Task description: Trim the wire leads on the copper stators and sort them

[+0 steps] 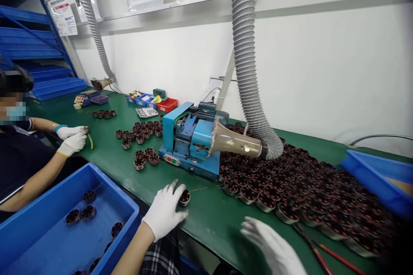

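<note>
My left hand (164,211), in a white glove, curls its fingers and thumb around a small motor stator (185,198) at the table's front edge. The stator has a silvery rim, a dark core and copper windings, with a thin wire trailing to the right. My right hand (271,245), also gloved and slightly blurred, hovers over the green table with fingers stretched out and nothing in it. Close to its right lie red-handled pliers (318,249). A large mass of similar stators (290,189) covers the table's right side.
A blue wire-stripping-like machine (193,137) joins a grey suction hose (247,51). Smaller stator groups (142,131) stand left of it. A blue bin (41,232) holding several stators is at front left. A co-worker's gloved hands (72,139) hold something at far left. Another blue bin (380,176) stands right.
</note>
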The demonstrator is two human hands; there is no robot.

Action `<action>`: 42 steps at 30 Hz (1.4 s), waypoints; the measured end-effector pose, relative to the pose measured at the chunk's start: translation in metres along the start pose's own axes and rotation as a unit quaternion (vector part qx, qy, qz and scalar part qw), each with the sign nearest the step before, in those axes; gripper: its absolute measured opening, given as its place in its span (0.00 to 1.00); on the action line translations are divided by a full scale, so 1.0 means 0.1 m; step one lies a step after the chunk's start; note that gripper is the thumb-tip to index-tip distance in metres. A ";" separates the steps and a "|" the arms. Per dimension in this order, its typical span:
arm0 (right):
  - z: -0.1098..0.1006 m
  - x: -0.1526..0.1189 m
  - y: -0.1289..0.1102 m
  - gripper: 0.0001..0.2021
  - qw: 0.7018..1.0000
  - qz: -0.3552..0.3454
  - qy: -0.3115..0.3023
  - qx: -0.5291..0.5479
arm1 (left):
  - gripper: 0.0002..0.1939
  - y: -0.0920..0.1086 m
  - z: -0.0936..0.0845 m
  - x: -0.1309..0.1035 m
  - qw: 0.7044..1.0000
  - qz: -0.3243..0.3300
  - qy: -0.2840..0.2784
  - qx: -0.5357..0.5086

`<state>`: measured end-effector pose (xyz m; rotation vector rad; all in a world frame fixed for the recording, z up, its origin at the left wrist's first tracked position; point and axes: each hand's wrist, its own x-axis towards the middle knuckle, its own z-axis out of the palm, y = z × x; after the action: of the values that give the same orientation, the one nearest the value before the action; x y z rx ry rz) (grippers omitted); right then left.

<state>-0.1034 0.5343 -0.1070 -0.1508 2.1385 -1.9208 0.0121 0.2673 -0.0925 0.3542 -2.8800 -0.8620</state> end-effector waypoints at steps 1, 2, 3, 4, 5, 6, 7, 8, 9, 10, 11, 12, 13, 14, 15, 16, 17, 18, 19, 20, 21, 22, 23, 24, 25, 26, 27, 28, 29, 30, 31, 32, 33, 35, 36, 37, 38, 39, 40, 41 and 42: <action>0.08 0.06 0.08 0.23 0.999 0.022 -0.034 0.010 | 0.39 -0.03 0.03 0.06 1.000 -0.005 -0.001 0.008; 0.17 0.10 0.15 0.23 0.998 0.037 -0.058 0.010 | 0.40 -0.05 0.06 0.11 1.000 -0.013 -0.001 0.007; 0.26 0.12 0.21 0.23 0.997 0.040 -0.065 -0.003 | 0.40 -0.07 0.09 0.17 1.000 -0.022 -0.001 0.003; 0.34 0.13 0.25 0.23 0.998 0.030 -0.055 -0.026 | 0.40 -0.08 0.13 0.23 0.999 -0.032 -0.001 -0.003; 0.42 0.12 0.28 0.22 0.998 0.017 -0.049 -0.045 | 0.38 -0.08 0.17 0.28 0.999 -0.040 -0.003 -0.010; 0.48 0.11 0.29 0.21 0.997 0.005 -0.048 -0.060 | 0.35 -0.08 0.23 0.33 0.999 -0.044 -0.005 -0.016; 0.54 0.10 0.29 0.21 0.996 -0.003 -0.048 -0.070 | 0.32 -0.07 0.29 0.37 0.999 -0.044 -0.010 -0.022; 0.57 0.09 0.28 0.20 0.996 -0.008 -0.050 -0.075 | 0.30 -0.05 0.35 0.40 0.999 -0.039 -0.014 -0.029; 0.60 0.08 0.27 0.20 0.996 -0.010 -0.051 -0.078 | 0.29 -0.03 0.41 0.42 0.999 -0.032 -0.019 -0.037; 0.61 0.07 0.25 0.19 0.996 -0.009 -0.050 -0.080 | 0.28 -0.01 0.46 0.43 0.998 -0.023 -0.026 -0.047; 0.61 0.07 0.24 0.19 0.996 -0.009 -0.047 -0.080 | 0.29 0.02 0.50 0.43 0.998 -0.014 -0.033 -0.056; 0.61 0.06 0.23 0.19 0.996 -0.010 -0.044 -0.077 | 0.30 0.04 0.53 0.42 0.997 -0.004 -0.041 -0.065; 0.60 0.06 0.22 0.19 0.996 -0.013 -0.040 -0.073 | 0.31 0.05 0.54 0.41 0.996 0.005 -0.050 -0.073; 0.60 0.05 0.22 0.19 0.997 -0.016 -0.036 -0.069 | 0.34 0.06 0.54 0.40 0.995 0.015 -0.061 -0.080; 0.60 0.04 0.22 0.19 0.997 -0.018 -0.030 -0.065 | 0.36 0.06 0.53 0.39 0.993 0.025 -0.072 -0.087; 0.61 0.04 0.23 0.20 0.998 -0.019 -0.023 -0.061 | 0.39 0.06 0.52 0.39 0.992 0.031 -0.082 -0.092; 0.62 0.03 0.23 0.20 0.998 -0.019 -0.015 -0.057 | 0.41 0.06 0.51 0.39 0.991 0.033 -0.090 -0.095; 0.63 0.03 0.22 0.21 0.999 -0.017 -0.008 -0.051 | 0.41 0.05 0.50 0.40 0.990 0.029 -0.095 -0.096; 0.64 0.03 0.22 0.21 0.999 -0.014 -0.002 -0.042 | 0.41 0.05 0.51 0.41 0.991 0.018 -0.095 -0.094; 0.65 0.04 0.20 0.22 1.000 -0.009 0.002 -0.030 | 0.40 0.06 0.52 0.43 0.992 0.001 -0.089 -0.089; 0.65 0.05 0.19 0.22 1.000 -0.003 0.003 -0.016 | 0.39 0.08 0.54 0.44 0.993 -0.020 -0.079 -0.083; 0.63 0.06 0.16 0.22 1.000 0.006 -0.002 -0.003 | 0.40 0.10 0.57 0.44 0.994 -0.045 -0.065 -0.070; 0.60 0.07 0.14 0.22 1.000 0.015 -0.011 0.010 | 0.41 0.12 0.60 0.43 0.995 -0.072 -0.051 -0.048; 0.56 0.08 0.11 0.22 0.999 0.027 -0.026 0.020 | 0.44 0.14 0.62 0.39 0.995 -0.095 -0.038 -0.020; 0.52 0.10 0.09 0.23 0.998 0.039 -0.041 0.025 | 0.47 0.15 0.63 0.35 0.993 -0.111 -0.031 0.008; 0.47 0.11 0.06 0.23 0.997 0.053 -0.056 0.024 | 0.48 0.14 0.62 0.29 0.992 -0.115 -0.030 0.030; 0.43 0.12 0.04 0.23 0.995 0.066 -0.070 0.015 | 0.47 0.12 0.60 0.23 0.993 -0.109 -0.032 0.045; 0.41 0.12 0.02 0.24 0.994 0.075 -0.081 -0.002 | 0.46 0.09 0.56 0.18 0.994 -0.092 -0.039 0.052; 0.42 0.12 0.00 0.23 0.993 0.074 -0.090 -0.031 | 0.43 0.05 0.51 0.16 0.995 -0.071 -0.046 0.051; 0.47 0.11 -0.02 0.23 0.991 0.062 -0.097 -0.070 | 0.42 0.00 0.45 0.15 0.996 -0.049 -0.051 0.051; 0.55 0.10 -0.04 0.23 0.988 0.036 -0.102 -0.114 | 0.41 -0.05 0.40 0.18 0.997 -0.027 -0.055 0.056; 0.67 0.09 -0.07 0.24 0.981 0.000 -0.106 -0.160 | 0.41 -0.09 0.35 0.23 0.996 -0.002 -0.059 0.065; 0.81 0.08 -0.10 0.25 0.973 -0.039 -0.104 -0.204 | 0.42 -0.12 0.31 0.30 0.995 0.025 -0.066 0.075; 1.10 0.08 -0.17 0.24 0.954 -0.101 -0.086 -0.269 | 0.42 -0.17 0.26 0.46 0.988 0.086 -0.098 0.084; 1.22 0.09 -0.19 0.23 0.943 -0.118 -0.072 -0.303 | 0.43 -0.17 0.25 0.53 0.983 0.112 -0.120 0.082; 1.31 0.11 -0.21 0.20 0.934 -0.128 -0.071 -0.326 | 0.44 -0.18 0.24 0.58 0.978 0.130 -0.142 0.076; 1.35 0.13 -0.22 0.18 0.928 -0.134 -0.082 -0.339 | 0.47 -0.17 0.22 0.60 0.975 0.139 -0.162 0.066; 1.36 0.16 -0.22 0.14 0.925 -0.137 -0.106 -0.339 | 0.49 -0.17 0.21 0.61 0.972 0.141 -0.179 0.055; 1.33 0.19 -0.21 0.12 0.924 -0.139 -0.140 -0.328 | 0.51 -0.16 0.20 0.59 0.971 0.135 -0.191 0.043; 1.28 0.22 -0.19 0.11 0.924 -0.139 -0.175 -0.311 | 0.53 -0.16 0.19 0.56 0.972 0.124 -0.199 0.031; 1.21 0.25 -0.16 0.13 0.925 -0.137 -0.205 -0.291 | 0.53 -0.15 0.18 0.53 0.973 0.110 -0.204 0.020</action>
<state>-0.0969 0.4096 -0.1048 -0.9173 2.3892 -1.1530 -0.0393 0.2507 -0.1138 -0.1614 -3.2244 -0.9293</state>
